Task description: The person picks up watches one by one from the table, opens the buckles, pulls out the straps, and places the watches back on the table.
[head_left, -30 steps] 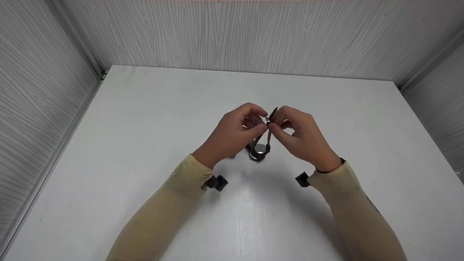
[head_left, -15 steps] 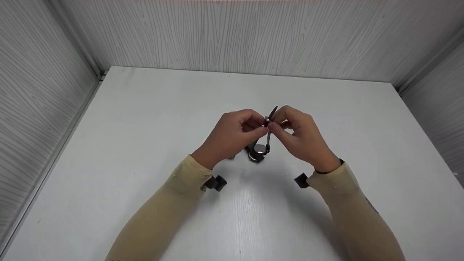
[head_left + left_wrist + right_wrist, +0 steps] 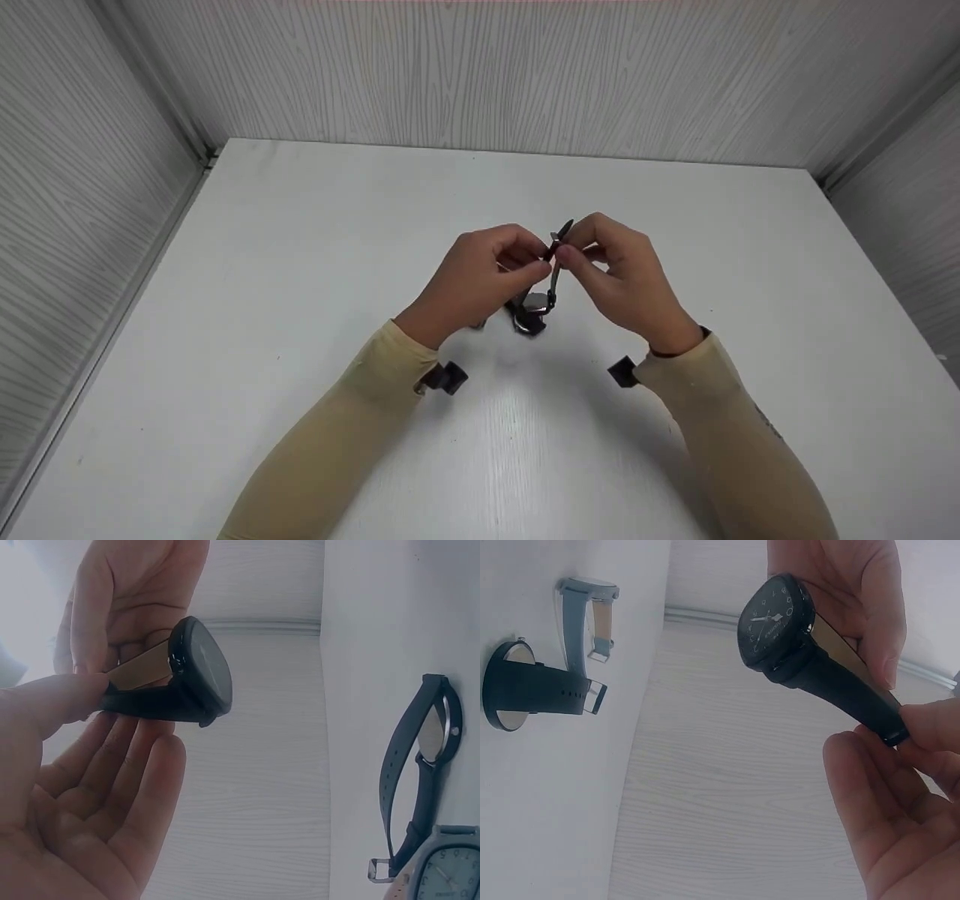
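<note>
A black wristwatch (image 3: 832,682) with a dark dial and a tan strap lining is held up between my hands, its strap looped and its case hanging below. My left hand (image 3: 491,270) pinches the strap near its joined ends with thumb and index finger. From the other side, my right hand (image 3: 626,277) pinches the same part of the strap. A pointed strap tip (image 3: 568,228) sticks up between the hands. The fingers partly hide the buckle area. In the left wrist view, the case (image 3: 201,667) faces away from both palms.
On the white table (image 3: 337,202) under the hands lie another black watch (image 3: 547,686) and a grey-blue watch (image 3: 575,630), close together. Patterned panels (image 3: 480,75) stand behind the table and at both sides. Small black cameras (image 3: 453,377) hang from the wrists.
My left thumb and index finger have come together on the strap and moved down slightly. More of the strap and metal buckle shows between the hands. My right hand has barely moved.
</note>
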A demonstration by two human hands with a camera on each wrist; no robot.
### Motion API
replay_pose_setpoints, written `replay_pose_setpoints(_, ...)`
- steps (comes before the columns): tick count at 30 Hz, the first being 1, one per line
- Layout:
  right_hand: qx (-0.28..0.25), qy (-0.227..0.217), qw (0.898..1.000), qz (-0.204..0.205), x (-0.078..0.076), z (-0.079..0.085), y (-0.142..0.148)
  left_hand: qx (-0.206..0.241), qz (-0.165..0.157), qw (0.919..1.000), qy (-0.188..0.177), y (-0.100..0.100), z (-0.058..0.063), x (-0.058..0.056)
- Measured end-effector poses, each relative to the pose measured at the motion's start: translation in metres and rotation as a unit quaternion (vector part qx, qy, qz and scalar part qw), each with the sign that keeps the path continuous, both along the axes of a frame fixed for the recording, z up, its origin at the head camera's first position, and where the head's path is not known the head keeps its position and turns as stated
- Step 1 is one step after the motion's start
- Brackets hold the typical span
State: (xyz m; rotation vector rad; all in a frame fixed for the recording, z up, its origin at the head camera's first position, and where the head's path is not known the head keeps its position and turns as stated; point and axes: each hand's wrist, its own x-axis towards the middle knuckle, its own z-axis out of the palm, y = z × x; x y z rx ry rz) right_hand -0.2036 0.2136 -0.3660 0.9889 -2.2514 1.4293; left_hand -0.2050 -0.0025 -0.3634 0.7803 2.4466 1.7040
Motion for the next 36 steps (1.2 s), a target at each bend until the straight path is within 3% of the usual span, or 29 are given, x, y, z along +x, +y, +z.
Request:
replay_pose_setpoints(12, -0.032, 0.013, 0.999, -0.038, -0.004, 0.0, 0.0, -0.015, 0.011, 0.9998, -0.005, -0.002, -0.003, -0.002)
replay_pose_setpoints(19, -0.036, 0.039, 0.995, -0.089, -0.007, -0.003, 0.002, -0.017, 0.036, 0.9992, -0.011, -0.005, -0.006, -0.005)
replay_pose_setpoints(24, 0.029, 0.076, 0.988, -0.132, -0.012, -0.007, 0.004, -0.018, 0.053, 0.9983, -0.013, -0.006, -0.011, -0.008)
replay_pose_setpoints(28, 0.105, 0.085, 0.983, -0.128, -0.013, -0.008, 0.005, -0.031, 0.06, 0.9977, -0.009, -0.007, -0.016, -0.011)
replay_pose_setpoints(31, 0.16, 0.068, 0.978, -0.115, -0.013, -0.008, 0.005, -0.041, 0.053, 0.9977, -0.01, -0.004, -0.022, -0.014)
replay_pose_setpoints(36, 0.241, -0.008, 0.965, -0.104, -0.019, -0.012, 0.005, -0.075, 0.043, 0.9956, -0.036, 0.007, -0.035, -0.02)
